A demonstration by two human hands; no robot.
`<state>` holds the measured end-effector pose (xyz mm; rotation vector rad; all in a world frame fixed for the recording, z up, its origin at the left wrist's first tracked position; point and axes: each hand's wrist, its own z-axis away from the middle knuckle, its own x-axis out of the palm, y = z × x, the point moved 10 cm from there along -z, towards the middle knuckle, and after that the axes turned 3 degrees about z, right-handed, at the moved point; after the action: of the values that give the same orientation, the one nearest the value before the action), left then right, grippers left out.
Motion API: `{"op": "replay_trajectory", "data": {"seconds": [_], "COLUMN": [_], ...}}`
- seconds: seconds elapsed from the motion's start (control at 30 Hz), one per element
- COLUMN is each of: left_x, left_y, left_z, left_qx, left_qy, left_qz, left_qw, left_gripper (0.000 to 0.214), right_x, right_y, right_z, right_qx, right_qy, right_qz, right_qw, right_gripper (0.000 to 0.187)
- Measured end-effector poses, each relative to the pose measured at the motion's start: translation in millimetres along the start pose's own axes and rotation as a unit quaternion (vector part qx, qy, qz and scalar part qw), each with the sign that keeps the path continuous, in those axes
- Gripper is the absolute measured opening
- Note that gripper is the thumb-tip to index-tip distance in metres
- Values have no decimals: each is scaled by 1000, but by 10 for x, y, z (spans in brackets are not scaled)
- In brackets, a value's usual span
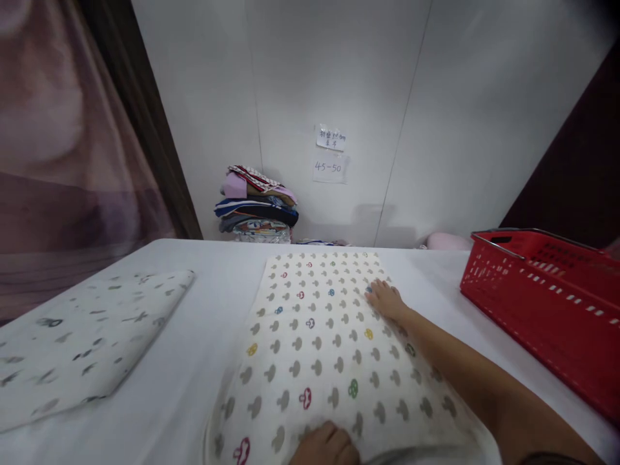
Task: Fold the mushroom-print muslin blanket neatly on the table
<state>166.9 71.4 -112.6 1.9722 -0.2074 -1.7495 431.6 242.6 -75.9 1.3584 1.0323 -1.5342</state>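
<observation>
A cream cloth [322,336] printed with grey and coloured mushrooms lies lengthwise on the white-covered table in front of me. My right hand [386,299] reaches far forward and rests on the cloth's right side near its far end, fingers outstretched and palm down. Close to me, at the bottom of the view, my left hand [327,447] is on the near part of the cloth with its fingers curled in. The near edge of the cloth looks bunched or folded beside it, and the underside of that hand is out of sight.
On the left lies a folded white cloth [92,342] with a leaf-like print. A red plastic basket [542,310] stands at the right. Behind the table is a stack of folded fabrics [259,210] against a white wall. Curtains [62,142] hang on the left.
</observation>
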Motion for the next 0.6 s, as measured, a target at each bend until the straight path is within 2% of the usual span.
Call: {"op": "replay_trajectory", "data": {"seconds": [0.1,0.2,0.3,0.4,0.47,0.5,0.6], "left_x": [-87,-375,-570,-624,-622,-622,-642], "left_y": [43,209,386,442,455,459,460], "left_z": [85,142,151,136,129,128,135], "left_qx": [-38,-54,-42,-40,-35,-31,-25], "left_qy": [-9,17,24,23,25,28,44], "left_qz": [-22,-50,-93,-113,-116,-117,-116], "left_qw": [999,997,995,993,992,992,992], "left_gripper": [14,20,23,22,23,24,28], "right_x": [84,39,-104,-75,-67,-118,-393], "right_y": [-12,104,149,122,200,263,437], "right_z": [513,793,981,1213,1380,1464,1762], "right_qx": [-52,-17,-2,-29,-10,7,40], "right_qy": [-8,-17,31,21,5,18,105], "right_qz": [3,0,-9,-19,-32,-38,-51], "right_qw": [999,1000,999,999,999,999,992], "right_gripper": [65,62,62,62,62,62,63]}}
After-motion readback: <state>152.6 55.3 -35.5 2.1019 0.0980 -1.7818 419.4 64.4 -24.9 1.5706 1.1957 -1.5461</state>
